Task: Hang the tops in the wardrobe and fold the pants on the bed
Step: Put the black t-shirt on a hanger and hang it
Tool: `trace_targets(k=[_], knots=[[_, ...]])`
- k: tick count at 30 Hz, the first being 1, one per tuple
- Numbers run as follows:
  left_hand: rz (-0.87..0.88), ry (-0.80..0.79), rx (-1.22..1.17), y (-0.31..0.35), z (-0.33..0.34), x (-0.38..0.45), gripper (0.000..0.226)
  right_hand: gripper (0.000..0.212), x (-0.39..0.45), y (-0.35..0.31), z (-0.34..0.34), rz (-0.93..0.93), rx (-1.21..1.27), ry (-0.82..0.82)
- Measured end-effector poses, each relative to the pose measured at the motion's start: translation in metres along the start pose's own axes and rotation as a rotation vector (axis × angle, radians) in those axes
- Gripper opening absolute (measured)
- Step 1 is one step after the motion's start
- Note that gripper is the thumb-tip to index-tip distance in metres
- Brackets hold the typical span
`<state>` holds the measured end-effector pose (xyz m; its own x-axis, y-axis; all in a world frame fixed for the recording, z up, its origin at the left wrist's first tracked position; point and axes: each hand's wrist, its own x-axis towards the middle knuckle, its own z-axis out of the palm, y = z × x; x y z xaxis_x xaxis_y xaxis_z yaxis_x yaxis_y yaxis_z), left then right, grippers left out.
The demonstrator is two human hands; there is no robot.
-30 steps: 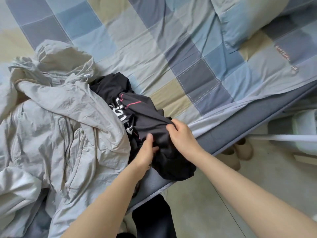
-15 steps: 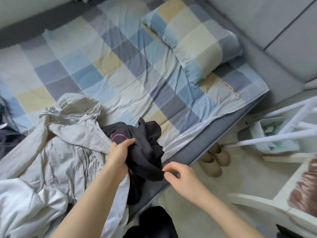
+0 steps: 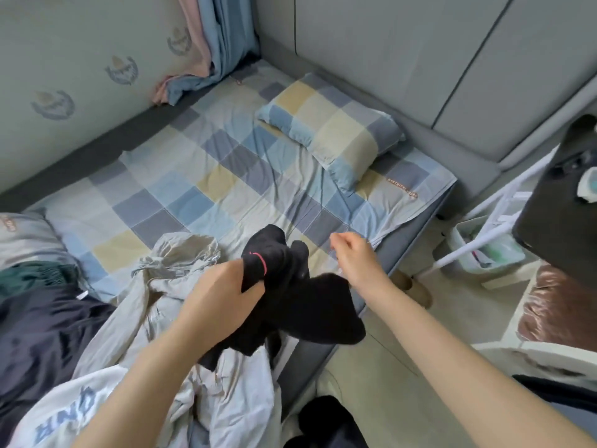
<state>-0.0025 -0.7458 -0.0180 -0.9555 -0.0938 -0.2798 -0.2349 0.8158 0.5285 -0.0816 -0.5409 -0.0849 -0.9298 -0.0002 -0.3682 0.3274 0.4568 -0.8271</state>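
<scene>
Left hand [image 3: 223, 292] grips bunched black garment [image 3: 300, 295], lifted above the bed [image 3: 181, 195]. Right hand [image 3: 352, 257] beside it, loosely curled, holding nothing.

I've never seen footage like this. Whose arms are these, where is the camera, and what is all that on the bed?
No machine here: a person wears a camera on the head, looking down at their own bare arms. The left hand grips a bunched black garment lifted above the bed's near edge. The right hand is loosely curled beside it and holds nothing. On the checked sheet lie a pale grey jacket, a dark navy garment and a matching pillow.
</scene>
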Motion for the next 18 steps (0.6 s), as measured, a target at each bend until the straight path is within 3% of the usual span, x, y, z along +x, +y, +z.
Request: trace_targets(k=[2,5,6,8,10,12,14,15,18], knots=[[0.261,0.113,0.214,0.004,-0.02,-0.019,0.015,0.037,-0.002,-0.02,-0.001,0.096,-0.039,-0.064],[0.497,0.171,0.466,0.009,-0.046,-0.044,0.018,0.05,-0.016,-0.041,0.02,0.659,0.292,-0.393],[0.53,0.185,0.502,0.009,-0.05,-0.05,0.018,0.049,-0.021,-0.041,0.031,0.781,0.365,-0.442],[0.571,0.213,0.521,0.006,-0.059,-0.066,0.02,0.022,-0.035,-0.042,0.048,0.871,0.415,-0.399],[0.603,0.243,0.504,-0.006,-0.065,-0.075,0.02,0.019,-0.041,-0.046,0.053,0.839,0.414,-0.292],[0.6,0.258,0.48,-0.027,-0.073,-0.085,0.017,0.018,-0.048,-0.055,0.046,0.672,0.406,-0.173],[0.464,0.154,0.372,-0.049,-0.074,-0.089,0.019,0.01,-0.055,-0.072,0.03,0.417,0.389,-0.07],[0.345,0.08,0.295,-0.057,-0.072,-0.091,0.016,0.021,-0.062,-0.084,0.02,0.296,0.379,-0.026],[0.091,-0.044,0.168,-0.069,-0.058,-0.089,0.022,0.024,-0.09,-0.122,-0.007,0.07,0.391,-0.034]])
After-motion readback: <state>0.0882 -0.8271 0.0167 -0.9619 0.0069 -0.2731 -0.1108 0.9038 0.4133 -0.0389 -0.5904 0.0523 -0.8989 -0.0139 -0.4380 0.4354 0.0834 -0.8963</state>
